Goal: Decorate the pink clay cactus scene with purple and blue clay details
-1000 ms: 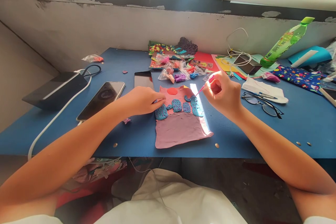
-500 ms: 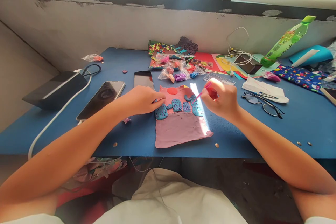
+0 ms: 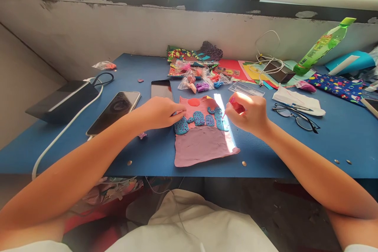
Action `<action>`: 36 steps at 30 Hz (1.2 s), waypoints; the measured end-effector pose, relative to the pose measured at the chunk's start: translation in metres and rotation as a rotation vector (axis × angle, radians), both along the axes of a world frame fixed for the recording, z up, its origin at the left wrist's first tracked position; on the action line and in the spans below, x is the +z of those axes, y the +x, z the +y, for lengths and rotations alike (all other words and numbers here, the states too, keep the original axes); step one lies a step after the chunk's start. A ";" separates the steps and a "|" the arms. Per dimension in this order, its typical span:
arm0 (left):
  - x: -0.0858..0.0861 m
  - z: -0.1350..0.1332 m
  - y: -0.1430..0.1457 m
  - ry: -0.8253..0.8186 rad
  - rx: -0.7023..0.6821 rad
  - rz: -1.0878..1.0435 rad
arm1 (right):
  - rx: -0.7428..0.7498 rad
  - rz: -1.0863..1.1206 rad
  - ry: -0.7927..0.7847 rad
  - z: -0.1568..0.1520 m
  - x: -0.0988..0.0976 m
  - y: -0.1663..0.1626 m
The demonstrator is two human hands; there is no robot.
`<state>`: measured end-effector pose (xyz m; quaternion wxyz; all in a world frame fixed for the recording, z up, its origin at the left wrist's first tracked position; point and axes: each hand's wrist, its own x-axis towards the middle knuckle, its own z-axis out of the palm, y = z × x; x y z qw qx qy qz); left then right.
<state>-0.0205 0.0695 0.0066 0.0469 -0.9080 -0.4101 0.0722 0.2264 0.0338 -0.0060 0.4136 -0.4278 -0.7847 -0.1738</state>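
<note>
A clay picture (image 3: 201, 145) lies flat on the blue table, pink above and mauve below, with a red-orange disc near its top. Blue clay shapes (image 3: 199, 118) dotted with small dark holes run across its middle. In my right hand (image 3: 247, 112) is a thin pink stick-like tool (image 3: 232, 100), pinched between the fingers, its tip at the rightmost blue shape (image 3: 221, 120). My left hand (image 3: 161, 112) rests at the picture's upper left edge, thumb and fingers close together. Whether those fingertips hold anything is hidden.
Two phones (image 3: 113, 113) and a black box (image 3: 63, 100) with a white cable are at the left. Bagged clay pieces (image 3: 203, 86) and coloured papers lie behind the picture. To the right are eyeglasses (image 3: 295, 117), white tissue (image 3: 298, 100) and a leaning green bottle (image 3: 325, 47).
My right hand has shifted slightly down, and the tool tip has moved lower and right along the rightmost blue shape. My left hand has stayed in place.
</note>
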 end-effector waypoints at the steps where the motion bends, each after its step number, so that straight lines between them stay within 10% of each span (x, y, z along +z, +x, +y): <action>1: 0.000 0.000 0.000 0.003 -0.001 0.001 | -0.008 -0.002 -0.013 0.000 0.000 0.000; 36: 0.002 -0.002 0.000 -0.012 0.031 0.014 | 0.185 -0.037 -0.154 0.001 0.001 0.004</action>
